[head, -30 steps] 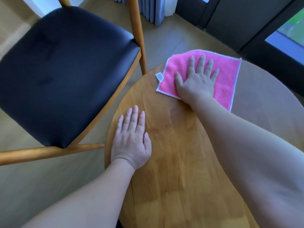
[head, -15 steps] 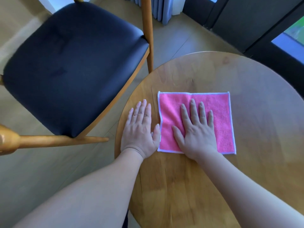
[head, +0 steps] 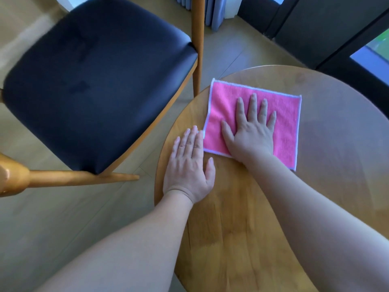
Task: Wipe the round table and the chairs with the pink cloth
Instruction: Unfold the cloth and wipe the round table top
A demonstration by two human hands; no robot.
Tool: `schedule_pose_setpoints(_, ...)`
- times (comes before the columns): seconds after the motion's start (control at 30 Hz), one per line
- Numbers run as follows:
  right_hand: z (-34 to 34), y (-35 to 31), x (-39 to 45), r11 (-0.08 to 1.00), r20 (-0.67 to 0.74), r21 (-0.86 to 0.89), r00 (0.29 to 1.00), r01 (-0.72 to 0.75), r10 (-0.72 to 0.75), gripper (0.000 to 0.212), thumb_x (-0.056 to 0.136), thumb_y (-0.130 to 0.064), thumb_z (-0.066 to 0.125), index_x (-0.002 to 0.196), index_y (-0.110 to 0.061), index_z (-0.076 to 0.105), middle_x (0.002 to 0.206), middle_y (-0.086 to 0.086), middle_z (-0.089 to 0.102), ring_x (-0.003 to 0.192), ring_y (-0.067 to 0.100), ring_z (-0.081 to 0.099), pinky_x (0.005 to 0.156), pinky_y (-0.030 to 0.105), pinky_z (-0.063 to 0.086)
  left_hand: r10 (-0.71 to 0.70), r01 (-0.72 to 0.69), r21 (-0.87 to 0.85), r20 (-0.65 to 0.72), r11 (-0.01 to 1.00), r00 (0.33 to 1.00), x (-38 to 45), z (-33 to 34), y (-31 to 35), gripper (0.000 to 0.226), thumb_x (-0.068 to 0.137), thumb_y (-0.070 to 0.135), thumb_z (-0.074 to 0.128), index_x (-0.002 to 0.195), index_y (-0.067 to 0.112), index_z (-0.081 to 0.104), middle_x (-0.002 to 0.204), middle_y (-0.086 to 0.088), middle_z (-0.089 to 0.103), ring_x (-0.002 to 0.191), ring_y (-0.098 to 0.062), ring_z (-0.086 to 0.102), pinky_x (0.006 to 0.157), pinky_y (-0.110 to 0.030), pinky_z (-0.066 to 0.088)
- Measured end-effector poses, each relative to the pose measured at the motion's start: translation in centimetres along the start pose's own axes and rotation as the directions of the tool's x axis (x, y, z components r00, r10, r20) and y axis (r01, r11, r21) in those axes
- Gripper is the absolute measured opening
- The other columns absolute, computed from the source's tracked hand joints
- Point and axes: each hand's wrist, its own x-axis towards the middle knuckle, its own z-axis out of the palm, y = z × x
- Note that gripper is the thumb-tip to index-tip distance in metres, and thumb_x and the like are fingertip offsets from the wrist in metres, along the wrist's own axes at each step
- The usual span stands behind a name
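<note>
A pink cloth [head: 288, 131] with a white hem lies flat on the round wooden table [head: 242, 239], near its left rim. My right hand [head: 251, 131] presses on the cloth with fingers spread and straight. My left hand [head: 188, 165] rests flat on the bare tabletop just left of the cloth, its fingertips at the cloth's lower left corner. A chair [head: 94, 81] with a dark padded seat and wooden frame stands to the left of the table.
A wooden chair post [head: 197, 45] rises close to the table's far left rim. Blue curtains [head: 212, 11] hang at the back. Dark window frames [head: 328, 28] run along the far right. Wood flooring [head: 52, 228] lies around the table.
My right hand drew the cloth from the far edge toward me, then slid it a little away and left. My left hand stayed flat on the table beside it.
</note>
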Motion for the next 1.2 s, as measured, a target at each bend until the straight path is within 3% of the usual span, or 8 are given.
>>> schedule_pose_setpoints(0.23,-0.7,-3.3,4.0,1.0,-0.028,-0.008,1.0,0.0,0.0,0.078,0.094,-0.063,0.016,0.156,-0.02,-0.003,0.163,0.012,-0.011,0.148,0.039,-0.014,0.118,0.057,-0.008,-0.018,-0.005,-0.212,-0.11,0.977,0.994,-0.1,-0.1,-0.1,0.064,0.09,0.03,0.032,0.148,0.003,0.029,0.156,-0.013,0.029,0.145,-0.02,0.021,0.12,-0.036,0.016)
schedule_pose_setpoints(0.43,-0.1,-5.3,2.3,0.994,-0.052,-0.038,0.993,0.107,-0.108,0.08,0.093,-0.065,0.017,0.156,-0.02,-0.001,0.163,0.013,-0.01,0.148,0.039,-0.012,0.118,0.057,-0.008,-0.12,-0.063,-0.573,-0.276,0.817,0.954,-1.1,-2.0,-2.4,0.051,0.092,0.015,0.036,0.136,-0.009,0.042,0.139,-0.019,0.045,0.132,-0.024,0.041,0.114,-0.028,0.029)
schedule_pose_setpoints(0.53,0.4,-7.1,1.1,0.988,-0.036,-0.049,0.989,0.143,-0.145,0.08,0.093,-0.065,0.016,0.156,-0.018,-0.001,0.163,0.014,-0.01,0.148,0.039,-0.012,0.118,0.058,-0.008,-0.142,-0.065,-0.525,-0.344,0.849,0.928,-2.7,-3.2,-5.4,0.042,0.09,0.006,0.038,0.128,-0.011,0.047,0.129,-0.012,0.047,0.123,-0.014,0.044,0.11,-0.021,0.031)
schedule_pose_setpoints(0.6,0.9,-7.9,0.2,0.985,-0.043,-0.06,0.985,0.163,-0.166,0.08,0.093,-0.065,0.015,0.156,-0.018,-0.001,0.163,0.015,-0.01,0.148,0.04,-0.012,0.117,0.059,-0.007,-0.145,-0.026,-0.474,-0.319,0.88,0.937,-3.9,-3.8,-7.1,0.041,0.089,0.002,0.04,0.128,-0.011,0.048,0.128,-0.013,0.048,0.12,-0.013,0.044,0.109,-0.018,0.03)
schedule_pose_setpoints(0.77,2.0,-10.2,-2.5,0.981,-0.023,-0.053,0.982,0.188,-0.189,0.08,0.093,-0.065,0.015,0.156,-0.018,-0.002,0.162,0.015,-0.011,0.147,0.041,-0.012,0.116,0.06,-0.009,-0.123,0.026,-0.402,-0.218,0.915,0.968,-6.2,-3.7,-10.6,0.044,0.089,0.013,0.039,0.127,-0.006,0.052,0.126,-0.017,0.053,0.118,-0.023,0.049,0.106,-0.028,0.036)
schedule_pose_setpoints(0.87,2.6,-11.0,-4.4,0.981,-0.019,-0.043,0.982,0.188,-0.189,0.08,0.093,-0.065,0.014,0.156,-0.018,-0.001,0.162,0.015,-0.01,0.147,0.041,-0.012,0.117,0.06,-0.008,-0.096,0.018,-0.365,-0.195,0.931,0.976,-7.2,-3.8,-11.4,0.042,0.088,0.01,0.041,0.126,-0.005,0.054,0.123,-0.018,0.055,0.116,-0.026,0.05,0.104,-0.031,0.038)
schedule_pose_setpoints(1.07,4.0,-12.0,-9.2,0.979,0.006,-0.014,0.979,0.202,-0.202,0.078,0.094,-0.064,0.013,0.156,-0.019,-0.005,0.162,0.013,-0.013,0.147,0.038,-0.016,0.117,0.058,-0.009,-0.104,0.035,-0.36,-0.176,0.932,0.979,-7.9,-5.0,-11.9,0.04,0.087,0.004,0.044,0.125,-0.005,0.055,0.122,-0.017,0.056,0.114,-0.022,0.05,0.103,-0.025,0.036)
schedule_pose_setpoints(1.2,5.0,-12.2,-13.3,0.976,0.032,0.015,0.976,0.217,-0.218,0.077,0.095,-0.061,0.017,0.155,-0.02,-0.007,0.162,0.012,-0.015,0.147,0.036,-0.019,0.117,0.057,-0.013,-0.071,0.01,-0.344,-0.164,0.939,0.984,-7.9,-5.7,-11.7,0.04,0.088,0.005,0.044,0.125,-0.005,0.055,0.123,-0.018,0.056,0.115,-0.028,0.054,0.104,-0.033,0.04)
